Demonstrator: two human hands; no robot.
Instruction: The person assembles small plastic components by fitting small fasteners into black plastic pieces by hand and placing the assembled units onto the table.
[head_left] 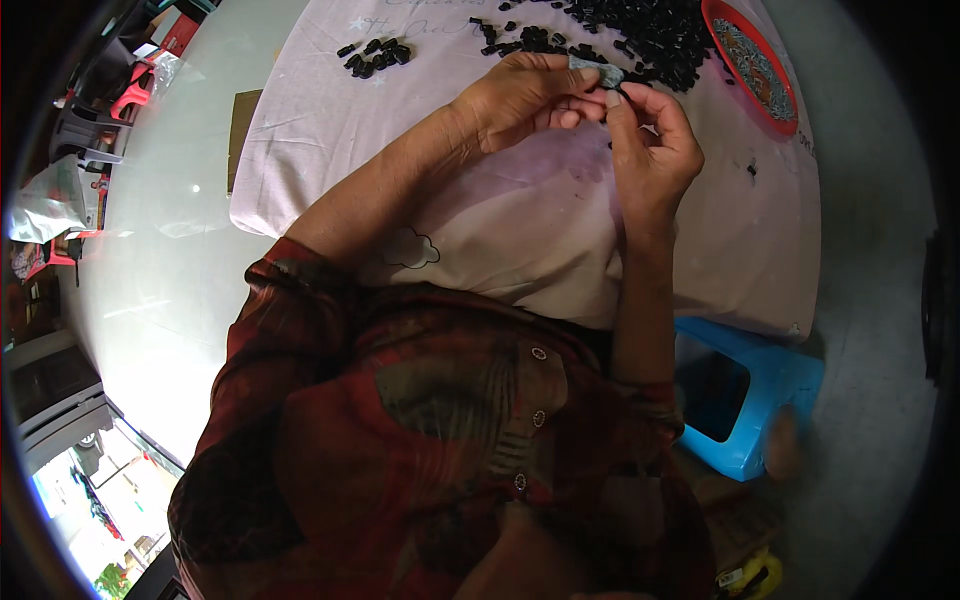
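Note:
Above the near part of the table, my two hands meet with their fingertips close together. My left hand [520,98] is closed, with a small grey-blue piece [606,74], perhaps cloth, between thumb and fingers. My right hand [652,145] pinches a small black piece [623,94] beside it; fingers cover most of that piece. Just beyond the hands lies a large heap of small black parts [655,35]. A smaller group of black parts [378,57] sits to the left.
A red oval tray [787,127] of small metal pieces stands at the far right on the pale pink tablecloth [480,235]. One small part [752,168] lies alone near it. A blue plastic stool [790,375] is at right below the table. Chairs [85,130] stand at far left.

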